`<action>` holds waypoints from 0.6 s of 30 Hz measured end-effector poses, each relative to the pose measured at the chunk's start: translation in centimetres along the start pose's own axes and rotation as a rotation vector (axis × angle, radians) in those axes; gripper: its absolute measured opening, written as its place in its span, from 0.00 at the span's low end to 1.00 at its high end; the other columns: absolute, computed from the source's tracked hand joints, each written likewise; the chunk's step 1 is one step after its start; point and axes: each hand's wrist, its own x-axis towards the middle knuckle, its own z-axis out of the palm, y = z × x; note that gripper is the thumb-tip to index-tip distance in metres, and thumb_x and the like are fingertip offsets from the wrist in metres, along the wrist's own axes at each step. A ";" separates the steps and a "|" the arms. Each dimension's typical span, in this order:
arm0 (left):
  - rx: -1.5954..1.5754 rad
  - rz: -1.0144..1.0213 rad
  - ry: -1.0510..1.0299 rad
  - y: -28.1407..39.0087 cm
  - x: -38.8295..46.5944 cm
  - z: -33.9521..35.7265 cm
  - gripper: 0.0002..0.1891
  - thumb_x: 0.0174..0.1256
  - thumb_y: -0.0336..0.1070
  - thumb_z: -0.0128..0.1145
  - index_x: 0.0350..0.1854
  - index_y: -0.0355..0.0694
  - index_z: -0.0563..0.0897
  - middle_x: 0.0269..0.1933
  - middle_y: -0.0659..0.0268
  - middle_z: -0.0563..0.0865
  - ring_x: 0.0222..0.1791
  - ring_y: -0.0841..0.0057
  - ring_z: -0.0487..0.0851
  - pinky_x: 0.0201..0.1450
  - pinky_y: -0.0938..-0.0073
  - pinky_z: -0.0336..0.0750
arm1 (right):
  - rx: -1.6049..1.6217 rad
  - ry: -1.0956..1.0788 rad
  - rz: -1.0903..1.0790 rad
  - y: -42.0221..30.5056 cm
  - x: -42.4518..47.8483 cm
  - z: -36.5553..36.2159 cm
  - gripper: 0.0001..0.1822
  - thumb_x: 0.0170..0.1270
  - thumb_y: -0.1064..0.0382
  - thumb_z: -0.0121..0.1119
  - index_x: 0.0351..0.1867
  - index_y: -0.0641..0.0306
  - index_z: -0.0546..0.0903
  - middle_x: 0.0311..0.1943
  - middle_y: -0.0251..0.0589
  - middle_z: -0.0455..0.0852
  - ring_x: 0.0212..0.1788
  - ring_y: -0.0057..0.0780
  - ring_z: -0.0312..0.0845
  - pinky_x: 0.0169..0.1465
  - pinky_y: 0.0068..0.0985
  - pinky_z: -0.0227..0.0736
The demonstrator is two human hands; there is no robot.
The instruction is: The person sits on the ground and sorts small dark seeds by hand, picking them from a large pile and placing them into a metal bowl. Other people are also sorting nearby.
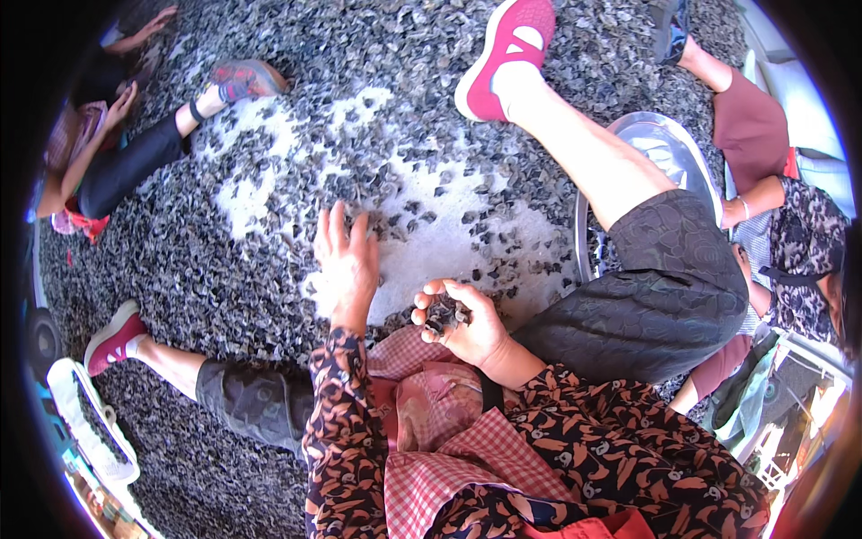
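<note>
My left hand reaches out over the dark dried pieces, palm down with its fingers extended. Nothing shows in its grasp, though what lies under the palm is hidden. My right hand, palm up with curled fingers, holds a small cluster of dark, crinkled dried pieces close to my checked apron. The same kind of pieces, possibly dried black fungus, covers the ground in a thick layer. In front of my hands a pale surface shows through, with scattered pieces on it.
My legs are spread around this area, in red shoes. A round metal tray stands beyond my right knee. People sit at the upper left and at the right. A white plastic basket lies at the lower left.
</note>
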 end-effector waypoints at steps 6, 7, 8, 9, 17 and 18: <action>0.037 -0.013 -0.005 3.2 11.2 5.0 0.26 0.55 0.47 0.52 0.59 0.52 0.67 0.63 0.56 0.62 0.63 0.49 0.55 0.60 0.44 0.51 | -0.047 0.092 -0.017 1.1 0.2 1.5 0.13 0.61 0.58 0.46 0.38 0.64 0.76 0.32 0.41 0.79 0.34 0.35 0.77 0.33 0.29 0.71; 0.100 0.002 -0.083 3.3 12.1 5.3 0.27 0.56 0.50 0.51 0.60 0.54 0.65 0.63 0.57 0.61 0.63 0.49 0.54 0.60 0.41 0.49 | -0.032 0.071 0.000 1.2 0.2 1.5 0.13 0.61 0.58 0.46 0.38 0.65 0.75 0.32 0.42 0.79 0.34 0.36 0.77 0.33 0.29 0.71; 0.160 0.040 -0.121 2.5 11.8 5.5 0.27 0.57 0.52 0.49 0.60 0.55 0.65 0.64 0.58 0.61 0.63 0.50 0.55 0.59 0.39 0.47 | -0.040 0.050 0.006 1.3 0.2 1.8 0.13 0.61 0.58 0.46 0.39 0.66 0.75 0.32 0.43 0.79 0.34 0.36 0.77 0.33 0.30 0.71; 0.115 0.022 -0.102 2.4 11.4 5.5 0.26 0.58 0.55 0.47 0.60 0.55 0.65 0.64 0.59 0.61 0.64 0.51 0.54 0.60 0.42 0.46 | -0.027 0.047 0.009 1.1 0.2 1.4 0.13 0.61 0.58 0.46 0.38 0.65 0.75 0.32 0.42 0.79 0.35 0.36 0.77 0.32 0.30 0.71; 0.445 -0.391 -0.020 -6.2 -0.2 2.3 0.25 0.63 0.56 0.40 0.59 0.51 0.68 0.66 0.58 0.57 0.66 0.53 0.51 0.61 0.45 0.44 | 0.003 0.018 0.046 0.5 0.4 1.7 0.12 0.63 0.57 0.44 0.38 0.60 0.75 0.35 0.40 0.76 0.38 0.34 0.73 0.33 0.29 0.69; 0.447 -0.345 0.023 -6.2 -0.5 2.4 0.24 0.63 0.56 0.40 0.56 0.48 0.70 0.66 0.56 0.55 0.66 0.52 0.50 0.61 0.45 0.46 | 0.016 0.021 0.045 0.4 0.3 1.6 0.12 0.63 0.57 0.44 0.38 0.60 0.75 0.34 0.40 0.76 0.37 0.34 0.73 0.32 0.28 0.69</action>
